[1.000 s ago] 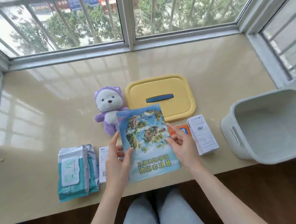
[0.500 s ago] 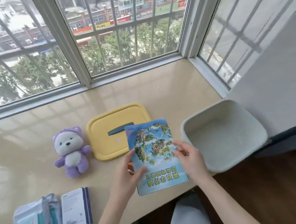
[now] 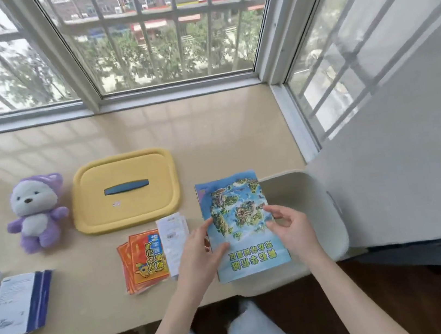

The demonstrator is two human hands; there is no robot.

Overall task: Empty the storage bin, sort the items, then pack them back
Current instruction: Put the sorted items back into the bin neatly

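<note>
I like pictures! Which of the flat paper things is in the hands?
The blue map booklet, held by the left hand and right hand. The orange packets and white leaflet just lie beside it.

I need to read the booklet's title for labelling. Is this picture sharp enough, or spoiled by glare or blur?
Head view: the booklet is sharp enough, though its title reads upside down; the window bars on the right are smeared by blur; the ledge carries pale window reflections.

Booklet [image 3: 239, 221] between left fingers [image 3: 200, 234] and right fingers [image 3: 280, 213], partly over bin [image 3: 297, 192]. Packets [image 3: 144, 261] just left of left fingers; lid [image 3: 126, 192] behind them; plush [image 3: 36, 214] well left.
</note>
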